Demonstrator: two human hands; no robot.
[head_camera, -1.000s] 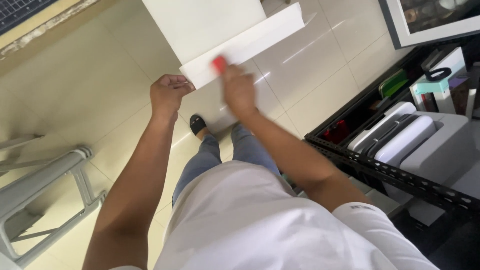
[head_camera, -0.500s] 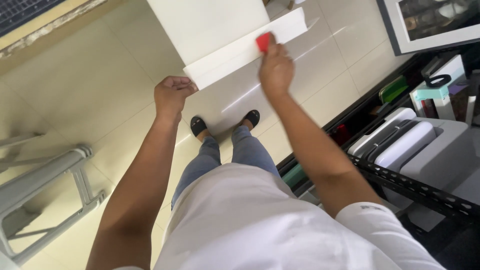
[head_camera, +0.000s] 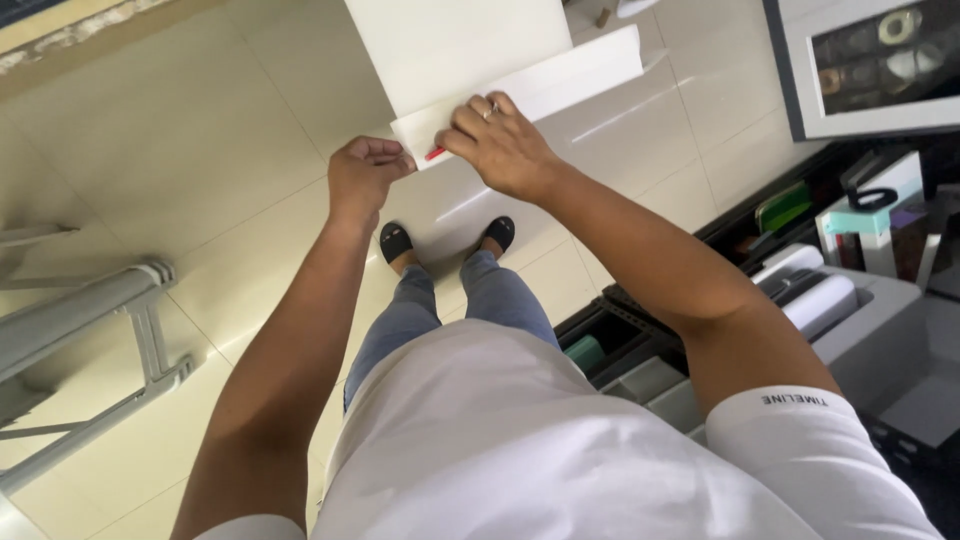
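floor (head_camera: 200, 150): glossy cream tiles, thin grout lines, bright glare streaks toward 1 o'clock
feet (head_camera: 396, 242): two black shoes side by side near centre, planted on the tiles
metal frame (head_camera: 90, 330): grey tubes at 9 o'clock, legs resting on the tiles
black rack (head_camera: 640, 330): at 4 o'clock, base meeting the tiles, loaded with grey and white boxes

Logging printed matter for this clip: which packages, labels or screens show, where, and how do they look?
Boxed package: on the black rack at right, upright, teal and white with a dark ring pictured.
Green flat pack: left of it, on the rack, tilted.
White folded sheet: between the left hand and right hand, plain, no label visible.
Sleeve: white, small dark lettering.
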